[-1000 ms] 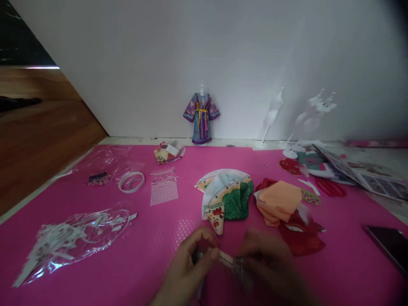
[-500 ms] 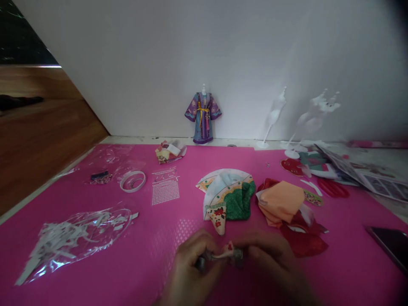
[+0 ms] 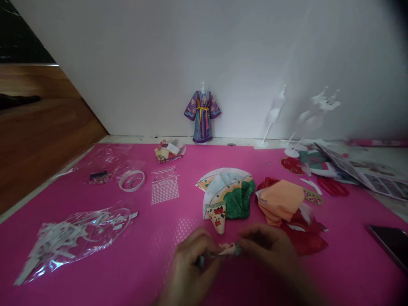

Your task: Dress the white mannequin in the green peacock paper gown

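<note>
Low in the middle, my left hand (image 3: 193, 261) is closed on one end of a small floral fabric piece (image 3: 228, 249), cream with red flowers and a greenish edge. A dark, smooth object shows between the fingers of that same hand; its kind is hidden. The fingertips of my right hand (image 3: 269, 248) pinch the greenish end of the fabric. Just beyond the hands lies a matching tapered floral piece (image 3: 218, 217). It overlaps a fan-shaped white and green doll garment piece (image 3: 239, 204).
To the right are a peach cloth (image 3: 282, 199) over red fabric, and a phone (image 3: 390, 244). Leftward lie a plastic bag of white strips (image 3: 73, 238), a tape roll (image 3: 132, 181) and a sheet of stick-on gems (image 3: 165, 191). A dressed doll form (image 3: 203, 117) and white bare stands (image 3: 274, 114) line the wall.
My right hand has shifted slightly up and left onto the end of the fabric. The fabric piece has turned, showing more of its floral side. My left hand keeps its hold.
</note>
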Tool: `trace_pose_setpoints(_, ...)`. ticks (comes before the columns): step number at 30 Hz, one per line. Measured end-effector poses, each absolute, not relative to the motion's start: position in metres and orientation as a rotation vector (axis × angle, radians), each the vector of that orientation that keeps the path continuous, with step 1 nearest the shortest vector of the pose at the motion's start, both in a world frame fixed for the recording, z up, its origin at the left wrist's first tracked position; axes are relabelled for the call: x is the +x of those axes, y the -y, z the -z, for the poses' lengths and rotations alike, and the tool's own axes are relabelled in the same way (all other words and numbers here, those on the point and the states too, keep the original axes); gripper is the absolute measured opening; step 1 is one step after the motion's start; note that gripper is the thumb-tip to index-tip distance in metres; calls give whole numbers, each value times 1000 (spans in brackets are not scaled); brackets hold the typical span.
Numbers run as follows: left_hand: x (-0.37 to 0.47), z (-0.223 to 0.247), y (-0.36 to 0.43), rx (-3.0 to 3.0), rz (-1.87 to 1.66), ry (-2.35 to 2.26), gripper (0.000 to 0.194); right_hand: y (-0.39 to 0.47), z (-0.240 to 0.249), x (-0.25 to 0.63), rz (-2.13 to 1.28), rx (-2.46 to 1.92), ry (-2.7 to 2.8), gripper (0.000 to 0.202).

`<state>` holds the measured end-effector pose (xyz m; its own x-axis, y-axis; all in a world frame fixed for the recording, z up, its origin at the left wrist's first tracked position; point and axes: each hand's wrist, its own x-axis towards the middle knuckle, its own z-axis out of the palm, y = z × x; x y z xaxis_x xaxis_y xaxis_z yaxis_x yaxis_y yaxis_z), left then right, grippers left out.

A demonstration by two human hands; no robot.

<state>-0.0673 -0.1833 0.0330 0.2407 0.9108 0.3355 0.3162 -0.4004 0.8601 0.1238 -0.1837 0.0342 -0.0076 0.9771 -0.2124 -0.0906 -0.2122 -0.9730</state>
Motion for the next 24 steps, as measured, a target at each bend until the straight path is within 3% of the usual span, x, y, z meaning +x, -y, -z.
trace_pose_setpoints(16, -65, -34, 185, 1824, -1122, -1166, 18, 185, -32, 116, -1482, -1212, 1043, 32)
trace_pose_setpoints(24, -63, -36, 183, 1529, -1033, -1177, 19, 186, -29, 116, -1498, -1171, 1025, 35)
